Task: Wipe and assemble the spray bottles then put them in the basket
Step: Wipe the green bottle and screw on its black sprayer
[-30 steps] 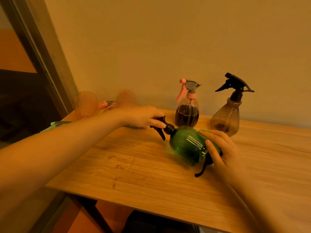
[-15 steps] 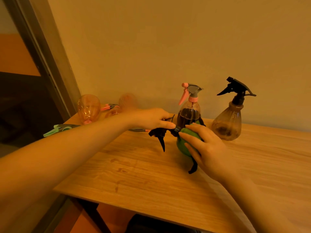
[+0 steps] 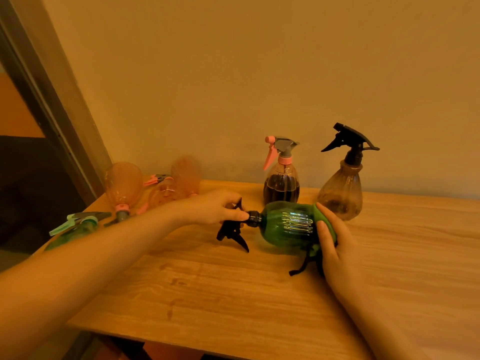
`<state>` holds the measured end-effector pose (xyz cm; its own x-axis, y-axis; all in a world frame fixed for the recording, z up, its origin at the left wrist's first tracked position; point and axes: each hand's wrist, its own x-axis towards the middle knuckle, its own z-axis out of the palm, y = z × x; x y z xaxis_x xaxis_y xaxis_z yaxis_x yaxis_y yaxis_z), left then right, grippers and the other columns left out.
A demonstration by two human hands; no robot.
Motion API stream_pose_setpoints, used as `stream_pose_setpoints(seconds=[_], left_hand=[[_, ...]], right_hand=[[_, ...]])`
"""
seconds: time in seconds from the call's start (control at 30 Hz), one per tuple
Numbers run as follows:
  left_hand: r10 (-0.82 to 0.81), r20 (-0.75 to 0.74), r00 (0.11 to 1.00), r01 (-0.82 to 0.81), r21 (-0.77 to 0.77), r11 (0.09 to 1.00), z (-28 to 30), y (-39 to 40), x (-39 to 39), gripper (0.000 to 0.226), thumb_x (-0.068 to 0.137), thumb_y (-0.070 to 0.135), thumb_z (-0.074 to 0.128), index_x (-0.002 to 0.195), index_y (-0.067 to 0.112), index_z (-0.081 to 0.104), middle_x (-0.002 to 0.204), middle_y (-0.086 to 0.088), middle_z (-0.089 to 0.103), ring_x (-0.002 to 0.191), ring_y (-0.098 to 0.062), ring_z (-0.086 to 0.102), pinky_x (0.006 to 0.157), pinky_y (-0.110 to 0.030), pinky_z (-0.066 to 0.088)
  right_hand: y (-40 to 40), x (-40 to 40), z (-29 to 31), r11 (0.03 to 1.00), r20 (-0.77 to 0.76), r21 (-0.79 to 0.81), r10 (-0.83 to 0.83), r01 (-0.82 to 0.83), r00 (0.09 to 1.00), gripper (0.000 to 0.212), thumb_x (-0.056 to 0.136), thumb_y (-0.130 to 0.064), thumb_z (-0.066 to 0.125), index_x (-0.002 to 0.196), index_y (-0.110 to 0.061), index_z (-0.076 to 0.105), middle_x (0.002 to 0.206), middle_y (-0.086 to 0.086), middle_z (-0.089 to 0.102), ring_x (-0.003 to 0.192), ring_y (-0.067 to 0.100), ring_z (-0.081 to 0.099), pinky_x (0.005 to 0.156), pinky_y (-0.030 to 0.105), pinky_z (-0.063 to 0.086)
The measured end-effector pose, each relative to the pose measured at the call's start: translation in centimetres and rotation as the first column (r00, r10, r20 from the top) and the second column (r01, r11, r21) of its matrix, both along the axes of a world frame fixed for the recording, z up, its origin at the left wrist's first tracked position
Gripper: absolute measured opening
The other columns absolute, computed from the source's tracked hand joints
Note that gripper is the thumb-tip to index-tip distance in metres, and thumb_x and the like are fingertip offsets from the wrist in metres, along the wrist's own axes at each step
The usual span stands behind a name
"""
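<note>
A green ribbed spray bottle (image 3: 287, 224) lies on its side just above the wooden table (image 3: 233, 294), neck pointing left. My left hand (image 3: 218, 207) grips its black trigger head (image 3: 232, 229) at the neck. My right hand (image 3: 335, 245) presses a green cloth (image 3: 324, 222) against the bottle's base; a dark strap of the cloth hangs below. Behind stand a dark bottle with a pink-and-grey head (image 3: 281, 175) and a brown bottle with a black head (image 3: 342, 183), both upright.
At the table's left end lie several pinkish clear bottles (image 3: 123, 185) and a pale green bottle with its trigger (image 3: 78, 224), near the edge. A wall runs behind the table and a door frame stands at the left. No basket is in view.
The green bottle has swung to lie level with its neck to the left. My right hand with the cloth has slid from the bottle's top to its base.
</note>
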<state>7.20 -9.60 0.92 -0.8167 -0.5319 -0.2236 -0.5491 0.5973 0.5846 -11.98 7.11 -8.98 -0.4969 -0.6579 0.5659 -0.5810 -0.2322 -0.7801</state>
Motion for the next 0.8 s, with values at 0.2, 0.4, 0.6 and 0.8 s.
stream_pose_setpoints(seconds=[0.2, 0.4, 0.6, 0.8], left_hand=[[-0.011, -0.062, 0.998, 0.011, -0.006, 1.0, 0.3, 0.4, -1.2, 0.048, 0.086, 0.022, 0.068, 0.13, 0.026, 0.049, 0.102, 0.007, 0.06, 0.096, -0.005, 0.059, 0.088, -0.024, 0.048], [-0.063, -0.051, 0.997, 0.057, -0.108, 0.992, -0.7, 1.4, -3.7, 0.08, 0.069, 0.034, 0.082, 0.137, 0.035, 0.042, 0.118, 0.013, 0.057, 0.104, 0.002, 0.051, 0.075, -0.01, 0.036], [-0.067, 0.007, 0.998, 0.067, -0.118, 0.991, -1.1, 2.0, -4.4, 0.086, 0.064, 0.043, 0.083, 0.137, 0.035, 0.04, 0.129, 0.014, 0.054, 0.115, 0.001, 0.045, 0.089, -0.02, 0.033], [-0.032, -0.112, 0.993, 0.025, -0.065, 0.998, -1.6, 1.6, -3.7, 0.085, 0.059, 0.037, 0.088, 0.134, 0.038, 0.047, 0.128, 0.018, 0.057, 0.115, 0.005, 0.049, 0.094, -0.02, 0.041]], right_hand=[[-0.5, -0.4, -0.5, 0.997, 0.282, -0.038, 0.079, -0.071, 0.956, 0.034, 0.096, -0.021, 0.045, 0.128, -0.02, 0.056, 0.122, -0.011, 0.062, 0.116, 0.003, 0.054, 0.092, 0.012, 0.043], [-0.1, 0.4, -0.1, 0.991, 0.335, -0.077, 0.129, -0.109, 0.933, 0.03, 0.093, -0.024, 0.046, 0.12, -0.031, 0.057, 0.117, -0.016, 0.063, 0.113, -0.002, 0.055, 0.088, 0.01, 0.042], [-0.2, 0.4, 0.0, 0.985, 0.418, -0.108, 0.17, -0.138, 0.892, 0.027, 0.097, -0.016, 0.045, 0.115, -0.03, 0.058, 0.111, -0.025, 0.064, 0.109, -0.005, 0.057, 0.084, 0.009, 0.043], [0.2, 0.9, 0.6, 0.965, 0.482, -0.151, 0.26, -0.213, 0.837, 0.029, 0.098, -0.013, 0.041, 0.12, -0.02, 0.06, 0.112, -0.015, 0.067, 0.109, 0.002, 0.06, 0.081, 0.01, 0.045]])
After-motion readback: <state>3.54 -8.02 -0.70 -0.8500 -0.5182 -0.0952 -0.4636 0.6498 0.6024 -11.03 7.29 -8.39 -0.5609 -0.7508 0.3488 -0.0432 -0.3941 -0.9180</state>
